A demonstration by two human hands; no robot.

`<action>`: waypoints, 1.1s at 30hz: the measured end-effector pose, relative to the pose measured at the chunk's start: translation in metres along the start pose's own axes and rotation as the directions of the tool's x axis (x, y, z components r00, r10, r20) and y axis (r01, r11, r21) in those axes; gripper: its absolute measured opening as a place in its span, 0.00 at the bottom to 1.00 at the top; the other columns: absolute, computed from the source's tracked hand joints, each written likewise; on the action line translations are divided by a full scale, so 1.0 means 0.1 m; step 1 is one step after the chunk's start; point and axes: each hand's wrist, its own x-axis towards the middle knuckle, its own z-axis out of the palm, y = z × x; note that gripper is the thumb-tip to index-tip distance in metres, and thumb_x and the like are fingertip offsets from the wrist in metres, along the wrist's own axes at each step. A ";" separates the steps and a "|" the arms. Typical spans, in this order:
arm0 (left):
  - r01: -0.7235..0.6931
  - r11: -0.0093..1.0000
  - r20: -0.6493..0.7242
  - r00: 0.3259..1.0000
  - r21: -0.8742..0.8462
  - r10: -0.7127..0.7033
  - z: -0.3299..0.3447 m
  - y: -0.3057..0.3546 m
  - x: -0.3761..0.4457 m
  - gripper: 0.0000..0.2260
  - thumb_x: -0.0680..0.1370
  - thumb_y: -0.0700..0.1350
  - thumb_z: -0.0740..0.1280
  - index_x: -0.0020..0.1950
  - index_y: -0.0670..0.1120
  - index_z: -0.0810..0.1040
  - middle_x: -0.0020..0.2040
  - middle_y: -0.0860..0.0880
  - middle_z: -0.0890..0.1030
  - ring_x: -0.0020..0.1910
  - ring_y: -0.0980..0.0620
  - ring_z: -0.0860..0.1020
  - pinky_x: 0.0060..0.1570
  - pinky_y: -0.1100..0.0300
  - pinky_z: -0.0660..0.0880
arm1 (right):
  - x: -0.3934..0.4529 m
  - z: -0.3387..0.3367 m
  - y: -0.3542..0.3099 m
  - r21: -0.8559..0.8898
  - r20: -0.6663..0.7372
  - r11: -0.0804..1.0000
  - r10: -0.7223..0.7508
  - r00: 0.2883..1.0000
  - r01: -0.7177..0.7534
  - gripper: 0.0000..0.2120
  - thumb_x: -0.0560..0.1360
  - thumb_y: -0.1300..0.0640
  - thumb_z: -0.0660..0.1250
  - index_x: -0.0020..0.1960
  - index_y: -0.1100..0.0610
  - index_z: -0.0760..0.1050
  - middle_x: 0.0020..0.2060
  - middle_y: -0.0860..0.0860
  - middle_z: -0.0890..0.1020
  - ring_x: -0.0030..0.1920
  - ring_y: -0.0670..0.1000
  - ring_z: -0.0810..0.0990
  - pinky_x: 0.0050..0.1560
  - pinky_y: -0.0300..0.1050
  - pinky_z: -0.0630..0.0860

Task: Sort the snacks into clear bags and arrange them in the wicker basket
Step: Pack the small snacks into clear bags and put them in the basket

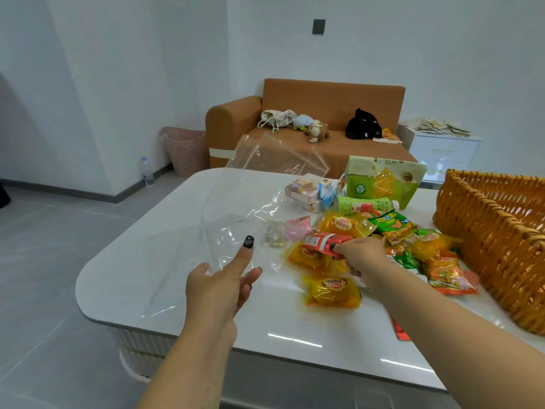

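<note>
My left hand (219,286) pinches the near edge of a large clear bag (236,202), which it holds up over the left part of the white table (141,278). My right hand (364,256) grips a red snack packet (323,242) above a pile of snacks. The pile holds yellow packets (331,292), green and orange packets (442,271), a pink packet (298,227) and a green bottle (365,205). The wicker basket (495,231) stands at the table's right side, just beyond the pile.
A tall green snack pouch (380,180) and small boxes (306,191) stand at the table's back. Behind are an orange sofa (295,119) with toys and a black bag, a pink bin (185,150), a water bottle (147,171) on the floor, and a white cabinet (442,149).
</note>
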 end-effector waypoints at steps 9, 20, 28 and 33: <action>0.022 1.000 0.033 0.999 -0.004 -0.022 0.25 -0.09 0.06 0.44 0.67 0.50 0.78 0.76 0.41 0.61 0.53 0.48 0.80 0.32 0.58 0.83 0.22 0.70 0.72 | 0.15 0.28 -0.09 -0.329 0.257 0.862 -0.313 0.914 0.387 0.22 0.74 0.62 0.68 0.68 0.58 0.72 0.59 0.54 0.79 0.54 0.54 0.78 0.52 0.48 0.77; 0.028 0.999 0.069 0.997 0.021 -0.030 0.22 -0.08 0.00 0.43 0.66 0.53 0.78 0.75 0.41 0.63 0.52 0.50 0.80 0.34 0.58 0.84 0.23 0.70 0.72 | 0.11 0.18 0.17 -0.458 0.038 0.685 -0.622 0.782 0.567 0.18 0.68 0.53 0.73 0.57 0.53 0.76 0.53 0.51 0.78 0.57 0.54 0.75 0.56 0.48 0.69; 0.032 0.997 0.139 0.989 0.070 -0.042 0.25 -0.11 -0.12 0.48 0.59 0.56 0.77 0.75 0.41 0.65 0.63 0.45 0.78 0.35 0.58 0.84 0.23 0.70 0.71 | -0.32 -0.26 0.61 -0.289 0.275 0.671 -0.625 0.730 0.683 0.17 0.68 0.56 0.76 0.53 0.50 0.73 0.49 0.49 0.78 0.50 0.50 0.76 0.45 0.35 0.68; 0.047 0.994 0.162 0.985 0.097 -0.063 0.27 -0.09 -0.22 0.48 0.59 0.56 0.77 0.75 0.41 0.65 0.61 0.45 0.79 0.35 0.57 0.84 0.23 0.70 0.71 | -0.36 -0.16 0.72 -0.393 0.375 0.673 -0.505 0.777 0.627 0.26 0.63 0.48 0.76 0.56 0.46 0.69 0.49 0.44 0.78 0.48 0.45 0.77 0.45 0.37 0.73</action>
